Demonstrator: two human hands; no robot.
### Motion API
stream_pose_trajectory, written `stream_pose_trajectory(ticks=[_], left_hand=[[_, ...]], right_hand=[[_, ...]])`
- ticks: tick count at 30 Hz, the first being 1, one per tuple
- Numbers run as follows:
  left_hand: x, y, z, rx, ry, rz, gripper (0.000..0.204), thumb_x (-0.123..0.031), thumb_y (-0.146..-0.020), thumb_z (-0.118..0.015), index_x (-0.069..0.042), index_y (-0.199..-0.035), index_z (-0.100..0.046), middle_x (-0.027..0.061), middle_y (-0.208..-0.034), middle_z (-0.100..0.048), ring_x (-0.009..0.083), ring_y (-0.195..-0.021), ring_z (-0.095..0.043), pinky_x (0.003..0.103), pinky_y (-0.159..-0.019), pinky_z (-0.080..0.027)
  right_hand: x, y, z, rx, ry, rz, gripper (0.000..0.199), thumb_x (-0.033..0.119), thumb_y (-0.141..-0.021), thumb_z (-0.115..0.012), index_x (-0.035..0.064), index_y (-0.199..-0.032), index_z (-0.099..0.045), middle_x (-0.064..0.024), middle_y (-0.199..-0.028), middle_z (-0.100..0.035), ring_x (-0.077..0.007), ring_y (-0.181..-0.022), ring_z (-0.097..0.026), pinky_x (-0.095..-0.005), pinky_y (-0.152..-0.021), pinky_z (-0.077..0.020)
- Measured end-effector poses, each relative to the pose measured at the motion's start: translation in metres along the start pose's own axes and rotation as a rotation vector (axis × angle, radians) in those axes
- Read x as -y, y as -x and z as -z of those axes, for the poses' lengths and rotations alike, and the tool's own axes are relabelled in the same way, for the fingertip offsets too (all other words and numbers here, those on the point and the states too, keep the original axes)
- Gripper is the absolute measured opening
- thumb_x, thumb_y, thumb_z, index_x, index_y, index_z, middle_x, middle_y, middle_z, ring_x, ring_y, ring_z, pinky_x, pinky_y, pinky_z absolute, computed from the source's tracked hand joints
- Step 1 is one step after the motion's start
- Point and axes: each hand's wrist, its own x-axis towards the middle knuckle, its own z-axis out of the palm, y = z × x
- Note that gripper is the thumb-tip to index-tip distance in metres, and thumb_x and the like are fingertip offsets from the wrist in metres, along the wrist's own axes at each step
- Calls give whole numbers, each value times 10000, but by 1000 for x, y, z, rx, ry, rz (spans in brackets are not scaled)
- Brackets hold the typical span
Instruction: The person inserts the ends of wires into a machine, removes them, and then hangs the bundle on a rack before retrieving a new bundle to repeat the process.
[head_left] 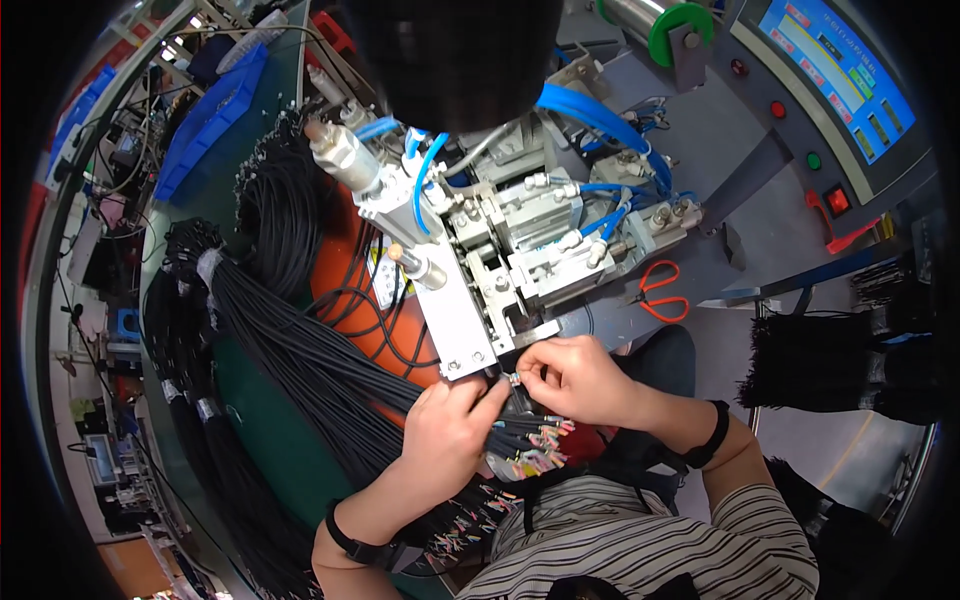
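Note:
At the front edge of a metal machine with pneumatic cylinders, both hands meet over the end of a cable. My left hand is closed, thumb and forefinger pressed together near the cable end, where small light-coloured wires show. My right hand pinches at the same wires from the other side. The fingers hide most of this cable. Just below the hands lies a bundle of black cables, their stripped ends showing several coloured wires.
Orange-handled scissors lie right of the machine. A control screen with buttons stands at the far right. More black cables hang at the right. Blue trays sit at the far left. Blue air hoses loop over the machine.

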Motion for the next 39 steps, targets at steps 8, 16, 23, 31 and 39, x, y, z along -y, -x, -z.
stream_pose_trajectory(ticks=[8, 16, 23, 31, 39], left_hand=[[8, 29, -13, -150, -21, 131, 492, -59, -638, -745, 0, -1115, -641, 104, -886, -604, 294, -798, -581, 387, -707, -470], [3, 13, -2, -246, 164, 17, 371, -101, -709, -761, -33, -1051, -633, 69, -754, -620, 290, -685, -602, 384, -656, -456], [-7, 6, 0, -194, 189, -4, 358, -103, -728, -755, -41, -1064, -647, 75, -798, -668, 272, -688, -633, 370, -644, -445], [2, 3, -12, -244, 294, 61, 454, -137, -618, -737, -41, -1058, -677, 50, -831, -668, 237, -712, -624, 356, -643, -428], [-1, 4, -11, -116, 172, -5, 453, -150, -623, -727, -17, -1053, -675, 43, -819, -646, 224, -678, -595, 347, -653, -410]], right_hand=[[5, 8, 6, 8, -114, -79, 102, 65, -843, -730, -2, -910, -693, -92, -786, -670, -165, -553, -618, -287, -518, -476], [20, 13, -6, 62, -763, 36, 179, -18, -884, -683, -20, -1062, -668, -62, -926, -668, -97, -702, -623, -233, -640, -491], [14, 26, -27, 23, -718, -137, 230, 24, -963, -611, -12, -1190, -606, -39, -978, -652, -38, -754, -596, -192, -682, -493], [20, 21, -18, -105, -1206, -447, 129, 51, -973, -609, -14, -1076, -653, -35, -950, -661, -12, -751, -592, -179, -588, -455], [15, 3, 15, 19, -2, 307, 98, 75, -970, -622, -23, -971, -632, -43, -794, -661, -76, -688, -644, -194, -559, -475]])
